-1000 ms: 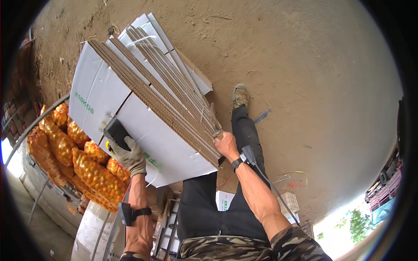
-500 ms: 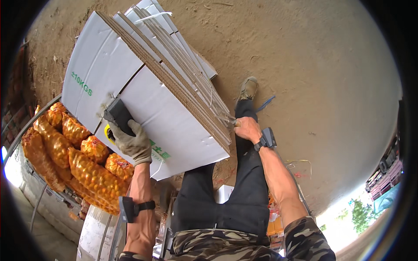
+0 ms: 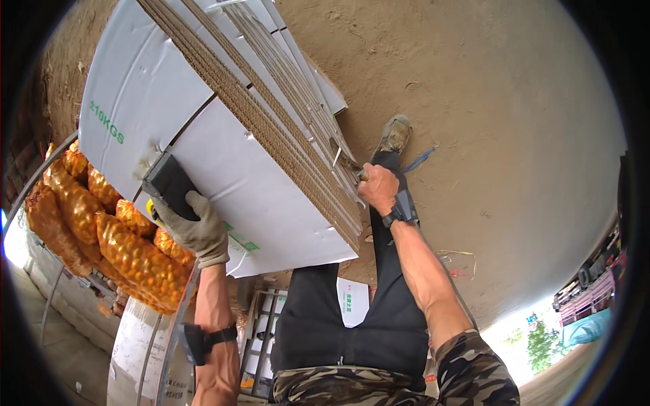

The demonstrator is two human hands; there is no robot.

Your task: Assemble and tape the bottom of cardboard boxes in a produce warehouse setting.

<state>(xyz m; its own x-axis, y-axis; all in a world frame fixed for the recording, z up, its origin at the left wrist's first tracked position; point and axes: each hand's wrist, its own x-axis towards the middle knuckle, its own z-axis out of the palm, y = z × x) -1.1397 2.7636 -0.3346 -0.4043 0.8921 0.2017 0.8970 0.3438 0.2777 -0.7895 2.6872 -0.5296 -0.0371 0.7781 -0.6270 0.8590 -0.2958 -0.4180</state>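
A thick stack of flattened white cardboard boxes stands tilted before me, its brown corrugated edges facing right. My left hand, in a grey work glove, is closed around a black block-shaped tool with a yellow part. That tool is against the front sheet; its exact kind is unclear. At the stack's right edge, my bare right hand grips a small blade-like hand tool, its tip among the cardboard edges. A thin light strip shows by the tip. My fingers hide most of the handle.
Orange mesh sacks of round produce lie at the left beside a curved metal rail. My shoe rests on the dirt floor, near a blue strip. A white printed box shows between my legs.
The stack and sacks sit slightly further left and higher in view. My right hand has moved a little up along the stack's edge, and the blade-like tool shows more. My left grip is unchanged.
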